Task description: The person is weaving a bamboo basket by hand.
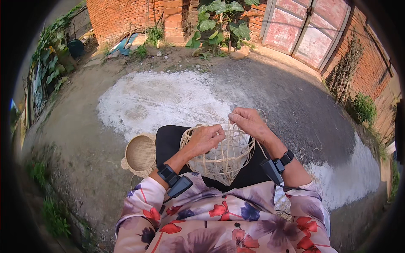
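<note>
An openwork frame of pale strands (226, 160) is supported on the black-clad lap (166, 145). The brown ground (93, 168) is covered in part by a broad white powdery patch (164, 92) and, to the right, by dark grit (295, 105); left of the lap a round woven basket (141, 156) is set on it, and a blue sheet (123, 45) is spread at its far edge

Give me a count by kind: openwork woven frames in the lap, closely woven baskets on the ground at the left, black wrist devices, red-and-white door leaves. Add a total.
Openwork woven frame: 1
Closely woven basket: 1
Black wrist devices: 2 (left-wrist device, right-wrist device)
Door leaves: 2 (left leaf, right leaf)
Total: 6
</note>
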A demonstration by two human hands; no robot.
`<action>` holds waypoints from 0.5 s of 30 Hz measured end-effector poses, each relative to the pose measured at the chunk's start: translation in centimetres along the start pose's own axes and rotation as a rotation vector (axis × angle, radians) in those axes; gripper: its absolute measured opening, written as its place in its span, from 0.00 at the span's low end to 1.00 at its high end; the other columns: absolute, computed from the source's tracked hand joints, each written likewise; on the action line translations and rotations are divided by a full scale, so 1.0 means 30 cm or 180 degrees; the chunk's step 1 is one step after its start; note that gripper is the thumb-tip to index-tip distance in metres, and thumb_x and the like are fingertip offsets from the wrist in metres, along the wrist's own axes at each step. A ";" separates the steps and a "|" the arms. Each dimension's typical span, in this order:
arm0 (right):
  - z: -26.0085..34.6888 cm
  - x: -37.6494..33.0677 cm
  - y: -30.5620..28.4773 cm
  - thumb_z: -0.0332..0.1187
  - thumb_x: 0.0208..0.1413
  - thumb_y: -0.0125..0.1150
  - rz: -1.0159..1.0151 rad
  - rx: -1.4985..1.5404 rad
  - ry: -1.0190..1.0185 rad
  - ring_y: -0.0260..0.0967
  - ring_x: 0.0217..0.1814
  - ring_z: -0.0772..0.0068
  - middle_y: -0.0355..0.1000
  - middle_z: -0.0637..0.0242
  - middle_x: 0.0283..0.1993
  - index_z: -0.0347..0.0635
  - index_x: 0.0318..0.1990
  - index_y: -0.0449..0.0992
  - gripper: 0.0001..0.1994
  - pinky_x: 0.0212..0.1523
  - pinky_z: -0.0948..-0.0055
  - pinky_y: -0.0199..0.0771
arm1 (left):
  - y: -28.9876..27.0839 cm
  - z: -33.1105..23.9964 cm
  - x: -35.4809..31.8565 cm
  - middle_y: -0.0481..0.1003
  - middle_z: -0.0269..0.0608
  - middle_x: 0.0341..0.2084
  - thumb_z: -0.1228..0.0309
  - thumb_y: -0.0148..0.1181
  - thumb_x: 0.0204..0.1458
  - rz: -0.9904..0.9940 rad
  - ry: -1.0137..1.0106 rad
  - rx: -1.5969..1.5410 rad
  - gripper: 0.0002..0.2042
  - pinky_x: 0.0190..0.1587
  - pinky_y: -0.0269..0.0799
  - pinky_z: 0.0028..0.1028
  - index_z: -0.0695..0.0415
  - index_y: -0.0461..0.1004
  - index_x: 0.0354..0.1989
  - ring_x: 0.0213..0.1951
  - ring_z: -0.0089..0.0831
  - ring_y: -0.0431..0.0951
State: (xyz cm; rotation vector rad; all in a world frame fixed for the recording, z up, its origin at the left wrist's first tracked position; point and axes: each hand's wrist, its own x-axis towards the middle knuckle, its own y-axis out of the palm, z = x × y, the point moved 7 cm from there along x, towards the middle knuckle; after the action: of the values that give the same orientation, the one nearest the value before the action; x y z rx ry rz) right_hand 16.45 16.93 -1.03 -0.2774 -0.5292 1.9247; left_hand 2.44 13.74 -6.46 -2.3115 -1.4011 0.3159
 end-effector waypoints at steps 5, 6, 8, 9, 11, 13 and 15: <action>-0.088 0.089 0.070 0.40 0.55 0.55 -0.0240 -0.0439 -0.0113 0.62 0.23 0.74 0.66 0.64 0.18 0.37 0.27 0.74 0.14 0.27 0.70 0.63 | -0.021 0.024 0.000 0.76 0.34 0.18 0.66 0.52 0.55 0.0116 -0.0050 -0.0316 0.08 0.26 0.65 0.23 0.58 0.72 0.33 0.21 0.20 0.71; -0.106 0.099 0.079 0.40 0.55 0.56 -0.0252 -0.0446 0.0042 0.63 0.22 0.72 0.67 0.61 0.18 0.37 0.27 0.74 0.14 0.27 0.69 0.64 | -0.024 0.035 -0.001 0.75 0.34 0.18 0.66 0.53 0.55 0.0109 -0.0170 -0.0342 0.09 0.26 0.65 0.23 0.59 0.72 0.31 0.21 0.20 0.72; -0.099 0.116 0.103 0.40 0.55 0.55 -0.0189 -0.0342 -0.0093 0.65 0.23 0.71 0.68 0.61 0.19 0.36 0.27 0.75 0.14 0.27 0.67 0.65 | -0.028 0.051 -0.001 0.75 0.34 0.17 0.65 0.53 0.56 0.0093 -0.0315 -0.0377 0.10 0.26 0.65 0.23 0.59 0.71 0.30 0.21 0.20 0.72; -0.092 0.120 0.111 0.40 0.55 0.55 -0.0222 -0.0320 -0.0111 0.66 0.23 0.69 0.69 0.60 0.19 0.36 0.28 0.75 0.14 0.28 0.66 0.66 | -0.028 0.049 0.001 0.75 0.35 0.17 0.64 0.53 0.56 0.0080 -0.0261 -0.0292 0.11 0.26 0.65 0.23 0.59 0.71 0.29 0.21 0.21 0.72; -0.071 0.114 0.130 0.40 0.55 0.55 -0.0162 -0.0189 -0.0097 0.67 0.24 0.69 0.69 0.60 0.19 0.36 0.28 0.75 0.14 0.28 0.66 0.66 | -0.011 0.051 0.000 0.75 0.35 0.17 0.63 0.54 0.56 0.0090 -0.0225 -0.0235 0.11 0.26 0.65 0.24 0.59 0.70 0.29 0.21 0.21 0.73; -0.030 0.087 0.124 0.39 0.55 0.56 -0.0154 -0.0142 -0.0102 0.69 0.25 0.69 0.69 0.59 0.20 0.35 0.29 0.75 0.14 0.28 0.66 0.67 | -0.013 0.058 0.005 0.75 0.35 0.16 0.62 0.55 0.56 -0.0079 -0.0276 0.0056 0.13 0.25 0.65 0.25 0.59 0.70 0.27 0.20 0.22 0.74; 0.177 -0.073 0.052 0.38 0.56 0.56 -0.1920 -0.2642 -0.2116 0.70 0.24 0.69 0.70 0.60 0.20 0.34 0.29 0.75 0.13 0.27 0.67 0.67 | -0.018 0.060 0.002 0.75 0.35 0.16 0.61 0.55 0.56 -0.0124 -0.0272 0.0044 0.12 0.24 0.65 0.25 0.58 0.70 0.27 0.19 0.22 0.74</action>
State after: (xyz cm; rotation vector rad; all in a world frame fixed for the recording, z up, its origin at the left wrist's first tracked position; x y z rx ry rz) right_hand 13.80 13.15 2.76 0.0272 -1.6466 1.0883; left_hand 1.33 14.41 -7.81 -2.2810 -1.4780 0.4157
